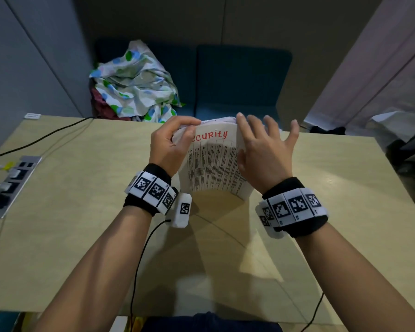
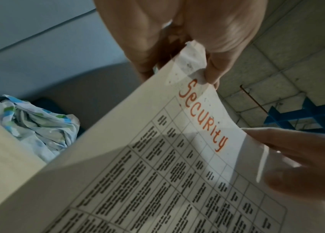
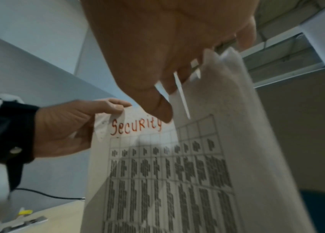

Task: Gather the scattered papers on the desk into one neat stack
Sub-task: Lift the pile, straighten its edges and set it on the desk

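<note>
While upright, 1 paper stack (image 1: 213,168) btwn L hand (image 1: 168,144), R hand (image 1: 264,156)

An office booth: wooden desk (image 1: 82,236) with built-in power sockets (image 1: 17,174), grey partition walls (image 1: 22,56), blue upholstered seat (image 1: 237,77)

papers (image 1: 213,164): matt white paper | desk (image 1: 82,236): smooth pale wood-look top | bundle (image 1: 134,85): crumpled printed cloth

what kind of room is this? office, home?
Probably an office booth or small meeting nook: a light wood desk with a built-in power socket panel, grey partition walls and a blue upholstered bench behind. The printed table sheet headed "Security" fits. The crumpled cloth on the bench is less office-like.
</note>
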